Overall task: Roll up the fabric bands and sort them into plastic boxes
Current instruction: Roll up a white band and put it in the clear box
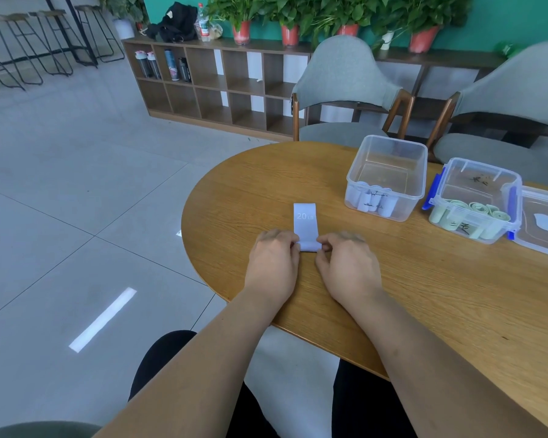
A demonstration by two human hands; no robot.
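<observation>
— So, what are the hands doing?

— Both pinch the near, rolled end of the white band point(305, 221): left hand point(274, 260) at its left edge, right hand point(348, 263) at its right edge, fingers curled onto the roll.

— Where does the band lie?

— Flat on the wooden table point(424, 295), a little right of the frame's middle. Its long axis runs up the frame, with the roll at the lower end and the flat free end pointing up. The print "20 LB" reads upright near the free end.

— And the boxes?

— Up and to the right stands a clear box point(355, 172) with white rolls point(374, 200) bunched at its near wall. Just right of it is a box with blue clips point(440, 197), holding pale green rolls point(478, 213). A clear lid point(544, 222) lies at the right edge of the frame, beside that box.

— The room?

— Two grey chairs point(345, 77) stand behind the table. A brown cubby shelf point(203, 90) runs along the green wall at the top, with potted plants point(290, 14) on it and bottles point(178, 64) in its upper left cubbies. Grey floor tiles point(60, 184) fill the left side.
</observation>
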